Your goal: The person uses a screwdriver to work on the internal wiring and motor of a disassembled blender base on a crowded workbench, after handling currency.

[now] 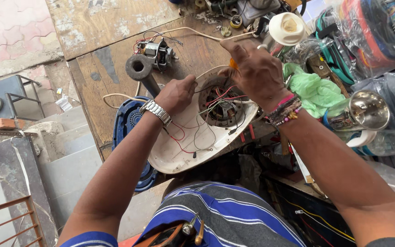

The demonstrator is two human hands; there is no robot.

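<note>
— What is seen at the left of the bench?

— A blue grille (131,120) is propped at the bench edge, and a grey tube (141,73) lies beside it. A small motor (158,52) sits farther back on the wooden bench (110,64).

— And the left hand?

— The left hand (175,95) is rested at the near-left rim of the white casing (184,151), fingers curled shut on a dark wire that runs toward the coil. What else may be pinched there cannot be told.

— Where is the work itself?

— The round coil (220,107) is seated in the casing, between the two hands, just right of the left hand and below the right. The casing's long axis is laid from near-left to far-right, tilted over the bench edge.

— The right hand?

— The right hand (257,73) is held above the coil's far rim, fingers closed on something small and orange. It is slightly the nearer to the coil. A green bag (314,89) is crumpled to its right.
</note>
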